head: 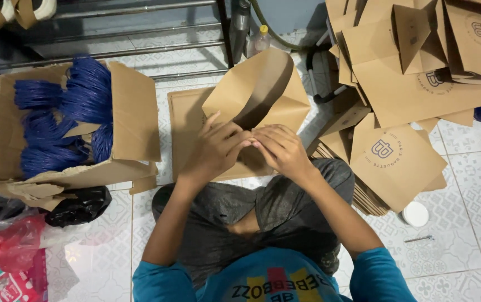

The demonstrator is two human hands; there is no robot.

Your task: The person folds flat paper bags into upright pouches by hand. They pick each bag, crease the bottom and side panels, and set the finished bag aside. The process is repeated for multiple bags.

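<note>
Knees first, folded under grey shorts on the tiled floor point(464, 184). Just beyond them our left hand point(215, 148) and right hand point(282, 150) meet fingertip to fingertip, both pinched shut on the near edge of one brown paper bag point(257, 92), which stands half opened over a flat cardboard sheet point(184, 120). Farther left sits one carton point(134, 120) of blue string bundles point(64, 120) (we cannot count them exactly); farther right, a heap of finished bags point(413, 78).

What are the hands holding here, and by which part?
Both the left hand and right hand pinch the near bottom edge of a brown paper bag.
</note>
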